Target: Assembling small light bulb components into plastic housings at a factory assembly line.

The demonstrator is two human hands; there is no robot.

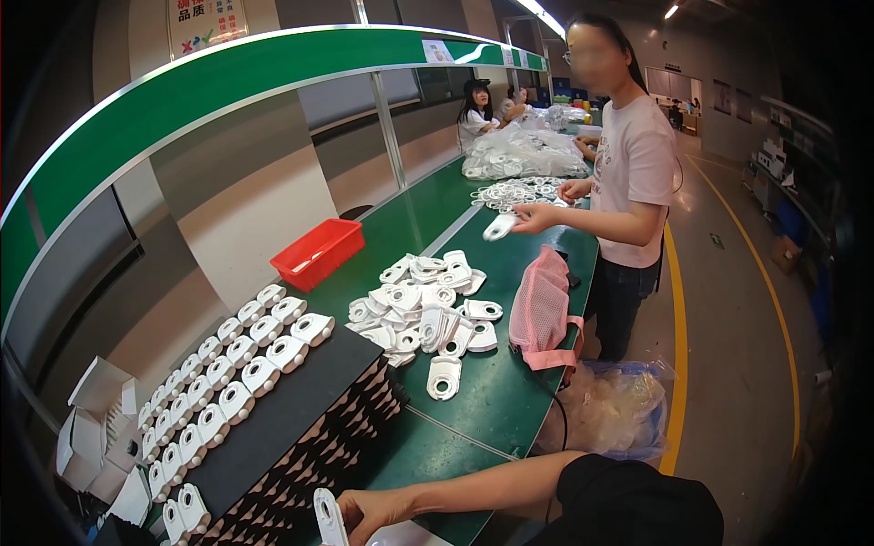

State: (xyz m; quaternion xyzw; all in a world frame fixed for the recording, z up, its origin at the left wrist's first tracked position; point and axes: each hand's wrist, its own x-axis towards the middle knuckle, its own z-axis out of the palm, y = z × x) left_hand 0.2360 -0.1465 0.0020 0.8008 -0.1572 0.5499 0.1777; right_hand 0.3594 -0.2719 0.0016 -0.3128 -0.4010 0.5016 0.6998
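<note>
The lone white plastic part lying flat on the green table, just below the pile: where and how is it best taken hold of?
Probably by its two long side edges, coming straight down from above. The white plastic part lies flat and apart from the pile, its round hole toward the near end, so both edges look free on the green table.

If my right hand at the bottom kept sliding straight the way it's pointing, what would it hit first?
The right hand points left, holding a white plastic part. Going straight on, it would probably meet the black tray stack first, then the rows of white parts on top of it. Depth is hard to judge here.
</note>
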